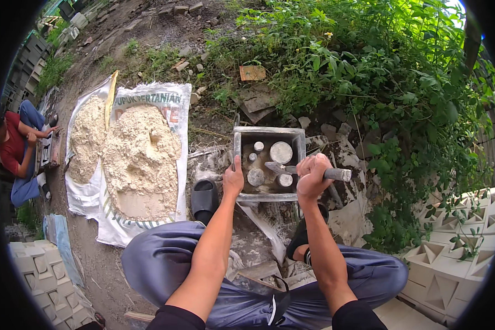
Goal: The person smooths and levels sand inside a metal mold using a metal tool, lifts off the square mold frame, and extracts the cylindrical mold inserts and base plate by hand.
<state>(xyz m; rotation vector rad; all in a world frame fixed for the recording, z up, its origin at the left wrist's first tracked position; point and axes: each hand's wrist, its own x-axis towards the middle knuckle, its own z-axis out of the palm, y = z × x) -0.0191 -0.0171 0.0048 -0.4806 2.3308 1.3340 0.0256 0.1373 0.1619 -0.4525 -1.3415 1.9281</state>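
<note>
Far left: co-worker in red shirt and blue trousers [12,140], seated on the ground, hands at a small box-like frame [50,147]; its contents too small to tell. Lower left, pale patterned blocks [41,275], stacked.

Next, white woven sacking [87,205], spread flat on the soil, printed in green and red. On it, two heaps of pale, crumbly powder, side by side: the smaller heap [87,135] left, the larger heap [140,159] right. Larger one has a hollow scooped near its upper right and a smooth, flat cut face at its near end. Yellow strip [111,91] upright between them at the far edge.

Black slide sandal [204,201] just right of the sacking.

Left hand [234,179]: against the left wall of an open-topped rectangular box [272,197], thumb up along the rim; other fingers hidden, cannot tell how tightly they grip.

Box sits on the ground ahead of the person's legs, grey walls crusted with powder. Inside, five round, pale-topped cylinders [281,152] of differing widths, standing apart, the widest at upper right; brownish material on the floor around them.

Right hand [312,175]: fist closed around the handle of a trowel-like tool [338,174], butt jutting out rightward, blade over the box interior, near the lower-right cylinder.

Right edge: leafy green plants [390,82] above; pale blocks with triangular recesses [445,272] below.
</note>
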